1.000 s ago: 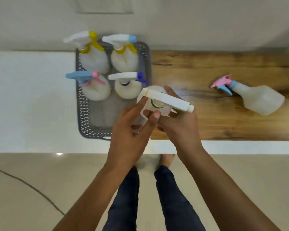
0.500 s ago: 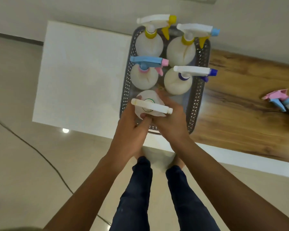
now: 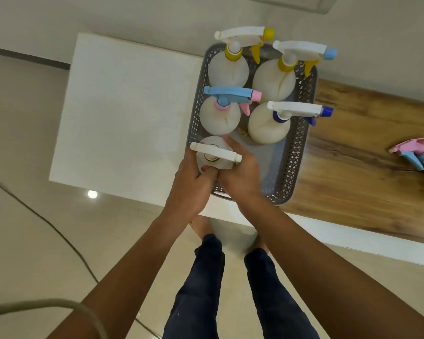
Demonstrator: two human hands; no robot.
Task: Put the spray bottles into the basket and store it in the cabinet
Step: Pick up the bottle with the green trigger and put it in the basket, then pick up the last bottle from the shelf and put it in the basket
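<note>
A grey perforated basket (image 3: 301, 143) stands on the counter with several spray bottles upright in it. At its near left corner stands a bottle with an all-white sprayer (image 3: 216, 152). My left hand (image 3: 194, 187) and my right hand (image 3: 240, 177) are both wrapped around that bottle's body from the near side. Behind it stand a blue-and-pink-topped bottle (image 3: 220, 113) and a white-and-purple-topped bottle (image 3: 269, 123). At the back are two yellow-collared bottles (image 3: 228, 69). One more bottle with a pink and blue sprayer (image 3: 414, 152) lies on its side at the right edge.
The basket straddles a white top (image 3: 123, 113) on the left and a wooden top (image 3: 365, 155) on the right. The basket's near right quarter holds nothing. A cable (image 3: 47, 223) runs over the tiled floor at the left. My legs are below the counter edge.
The white-topped bottle has gone from above the basket's right rim down into the basket's near left corner, with both hands still on it. The view has swung left.
</note>
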